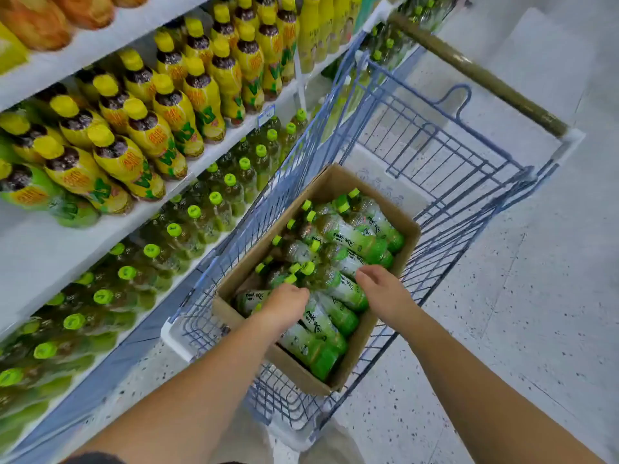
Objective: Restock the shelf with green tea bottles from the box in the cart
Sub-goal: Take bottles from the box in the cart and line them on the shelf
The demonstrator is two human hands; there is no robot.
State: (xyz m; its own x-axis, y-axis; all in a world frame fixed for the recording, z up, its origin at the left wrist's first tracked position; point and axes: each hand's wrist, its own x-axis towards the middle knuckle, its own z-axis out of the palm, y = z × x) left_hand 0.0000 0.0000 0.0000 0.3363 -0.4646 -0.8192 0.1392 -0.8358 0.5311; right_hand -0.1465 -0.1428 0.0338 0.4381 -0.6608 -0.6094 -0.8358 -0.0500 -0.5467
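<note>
A cardboard box (338,182) stands in the blue wire cart (435,155), filled with several green tea bottles (355,239) lying on their sides. My left hand (288,304) reaches into the near left part of the box, fingers curled down onto a bottle (249,299). My right hand (382,288) hovers over another bottle (345,289) near the box's right wall, fingers bent and apart, touching it. Whether either hand has a firm grip I cannot tell. On the left, the bottom shelf (201,242) holds rows of upright green tea bottles (174,229).
The shelf above carries yellow-capped bottles (140,118) in tight rows. The cart's handle (479,72) lies at the far end. Speckled floor (519,313) spreads to the right of the cart. The cart stands close against the shelving.
</note>
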